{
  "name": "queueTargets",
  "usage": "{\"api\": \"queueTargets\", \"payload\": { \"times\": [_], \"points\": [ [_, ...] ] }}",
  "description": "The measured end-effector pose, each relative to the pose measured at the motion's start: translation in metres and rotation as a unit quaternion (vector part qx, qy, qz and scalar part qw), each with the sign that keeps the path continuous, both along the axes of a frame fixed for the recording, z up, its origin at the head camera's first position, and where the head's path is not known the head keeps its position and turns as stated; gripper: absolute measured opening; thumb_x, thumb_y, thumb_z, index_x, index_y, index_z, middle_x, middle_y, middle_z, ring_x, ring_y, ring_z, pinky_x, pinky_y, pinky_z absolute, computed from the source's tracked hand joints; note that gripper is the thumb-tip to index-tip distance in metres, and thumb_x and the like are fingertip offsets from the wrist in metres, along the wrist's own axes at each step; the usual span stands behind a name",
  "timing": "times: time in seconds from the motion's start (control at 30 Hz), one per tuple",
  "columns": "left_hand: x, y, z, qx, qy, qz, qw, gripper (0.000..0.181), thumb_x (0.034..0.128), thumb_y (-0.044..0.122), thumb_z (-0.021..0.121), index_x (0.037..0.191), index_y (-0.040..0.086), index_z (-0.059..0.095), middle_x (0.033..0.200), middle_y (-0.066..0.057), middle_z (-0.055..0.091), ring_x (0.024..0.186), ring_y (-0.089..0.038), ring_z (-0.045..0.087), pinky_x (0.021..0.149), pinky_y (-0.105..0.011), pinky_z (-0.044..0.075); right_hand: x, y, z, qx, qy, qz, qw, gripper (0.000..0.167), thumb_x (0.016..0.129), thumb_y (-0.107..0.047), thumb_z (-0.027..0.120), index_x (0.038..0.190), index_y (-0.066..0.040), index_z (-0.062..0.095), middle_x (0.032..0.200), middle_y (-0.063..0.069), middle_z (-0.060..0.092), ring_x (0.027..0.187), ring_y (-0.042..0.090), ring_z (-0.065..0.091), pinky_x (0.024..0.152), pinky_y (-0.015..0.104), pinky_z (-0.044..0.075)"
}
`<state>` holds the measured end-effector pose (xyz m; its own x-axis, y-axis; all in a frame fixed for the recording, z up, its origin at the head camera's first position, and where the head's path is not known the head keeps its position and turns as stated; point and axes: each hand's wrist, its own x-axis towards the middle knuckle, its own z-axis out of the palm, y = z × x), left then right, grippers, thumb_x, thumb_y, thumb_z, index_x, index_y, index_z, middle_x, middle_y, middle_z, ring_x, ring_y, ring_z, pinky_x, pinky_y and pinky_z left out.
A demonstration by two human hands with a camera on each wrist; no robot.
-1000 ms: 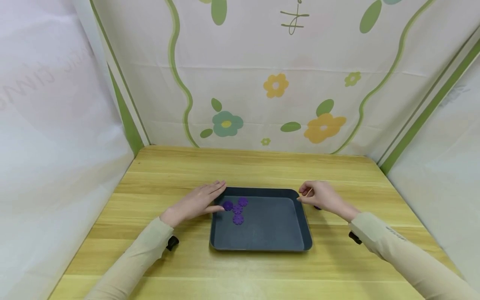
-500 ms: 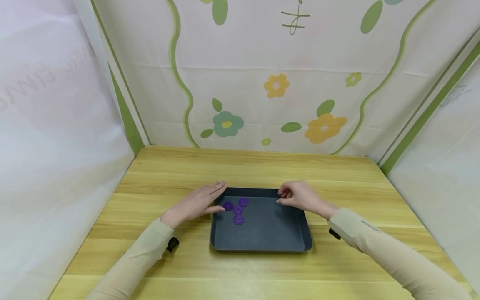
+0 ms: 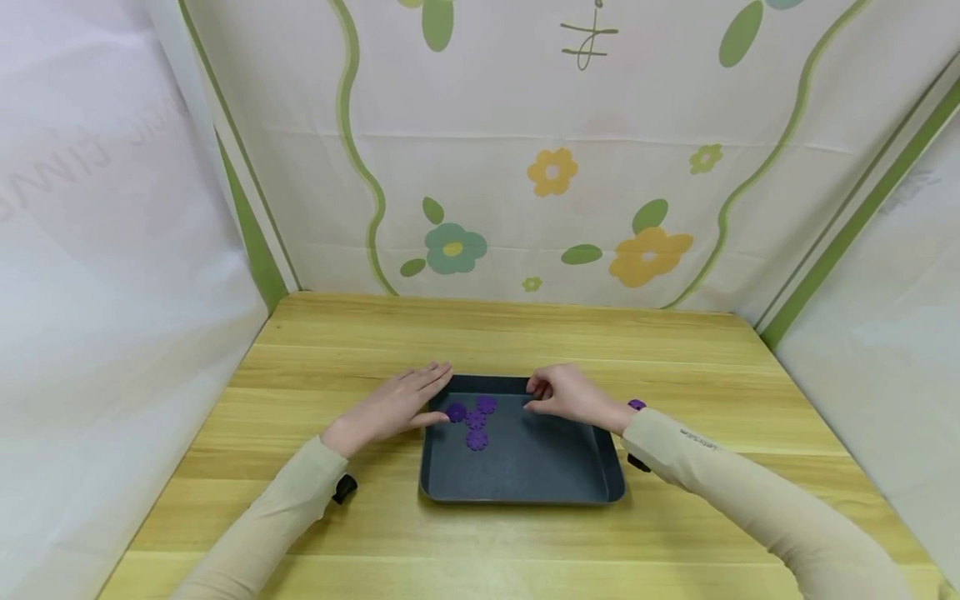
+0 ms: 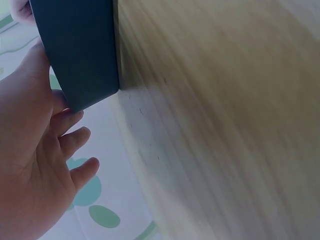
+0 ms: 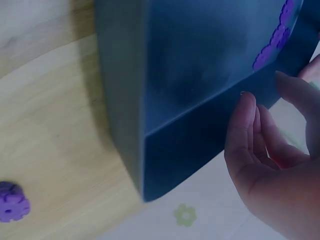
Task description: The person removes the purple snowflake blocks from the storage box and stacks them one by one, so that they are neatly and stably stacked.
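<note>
A dark grey rectangular tray (image 3: 536, 467) lies on the wooden table. In its far left part are several purple notched plastic discs (image 3: 476, 419), close together; whether they interlock is too small to tell. My left hand (image 3: 390, 406) rests with straight fingers on the tray's far left corner, the thumb over its left wall. In the left wrist view, the left fingers (image 4: 75, 142) reach past the corner (image 4: 75, 100). My right hand (image 3: 573, 396) hovers over the tray's far side, fingers bent. In the right wrist view, a gap separates thumb and index finger, with nothing visible between.
More purple notched discs (image 5: 12, 202) lie on the table right of the tray, partly behind the right wrist in the head view. White patterned curtains (image 3: 495, 108) enclose the table (image 3: 480, 550) at the back and both sides.
My right hand has moved left from the tray's right rim to over its far middle. The purple discs at the right, mostly covered before, now show. My left hand and the tray stay put.
</note>
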<state>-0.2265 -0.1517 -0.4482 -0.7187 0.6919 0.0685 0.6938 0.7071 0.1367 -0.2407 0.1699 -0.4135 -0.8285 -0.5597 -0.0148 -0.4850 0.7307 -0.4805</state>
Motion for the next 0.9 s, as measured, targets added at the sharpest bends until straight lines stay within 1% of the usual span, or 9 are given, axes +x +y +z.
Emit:
{"api": "queueTargets", "payload": {
  "times": [0.13, 0.27, 0.43, 0.63, 0.9],
  "points": [
    [0.001, 0.0, 0.0, -0.008, 0.004, 0.002, 1.0, 0.076, 0.0987, 0.052, 0.052, 0.155, 0.005, 0.032, 0.163, -0.013, 0.031, 0.15, -0.031, 0.033, 0.12, -0.052, 0.034, -0.002, -0.01, -0.005, -0.009, 0.008, 0.022, 0.9997, 0.025, 0.086, -0.019, 0.078, 0.101, 0.0, 0.072, 0.09, 0.008, 0.074, 0.074, 0.01, 0.067, 0.067, 0.022, 0.057],
    [0.001, 0.001, 0.001, -0.013, 0.007, 0.004, 0.9999, 0.076, 0.0989, 0.053, 0.051, 0.155, 0.006, 0.032, 0.163, -0.012, 0.031, 0.15, -0.03, 0.032, 0.12, -0.051, 0.034, -0.004, -0.018, -0.01, -0.011, 0.012, 0.038, 0.9991, 0.025, 0.086, -0.019, 0.078, 0.102, -0.001, 0.073, 0.091, 0.008, 0.074, 0.073, 0.009, 0.067, 0.066, 0.021, 0.057],
    [0.0, 0.001, 0.001, -0.015, 0.012, 0.005, 0.9998, 0.076, 0.0992, 0.055, 0.049, 0.155, 0.006, 0.032, 0.163, -0.012, 0.031, 0.15, -0.029, 0.033, 0.12, -0.051, 0.035, -0.004, -0.028, -0.013, -0.012, 0.011, 0.054, 0.9984, 0.027, 0.085, -0.019, 0.078, 0.104, 0.0, 0.073, 0.094, 0.011, 0.075, 0.077, 0.012, 0.069, 0.068, 0.022, 0.058],
    [-0.001, 0.0, -0.001, -0.014, 0.016, 0.004, 0.9998, 0.076, 0.0994, 0.055, 0.049, 0.155, 0.006, 0.033, 0.162, -0.012, 0.032, 0.15, -0.029, 0.034, 0.119, -0.051, 0.035, -0.005, -0.037, -0.014, -0.012, 0.005, 0.059, 0.9982, 0.03, 0.085, -0.019, 0.078, 0.106, 0.001, 0.072, 0.099, 0.013, 0.074, 0.082, 0.018, 0.07, 0.071, 0.024, 0.059],
    [-0.001, 0.0, -0.001, -0.011, 0.011, 0.007, 0.9999, 0.075, 0.0999, 0.054, 0.049, 0.155, 0.006, 0.032, 0.163, -0.012, 0.031, 0.15, -0.029, 0.033, 0.119, -0.052, 0.035, -0.006, -0.046, -0.016, -0.011, 0.009, 0.064, 0.9978, 0.031, 0.085, -0.018, 0.079, 0.108, 0.002, 0.073, 0.102, 0.014, 0.074, 0.077, 0.013, 0.069, 0.069, 0.022, 0.058]
  ]
}}
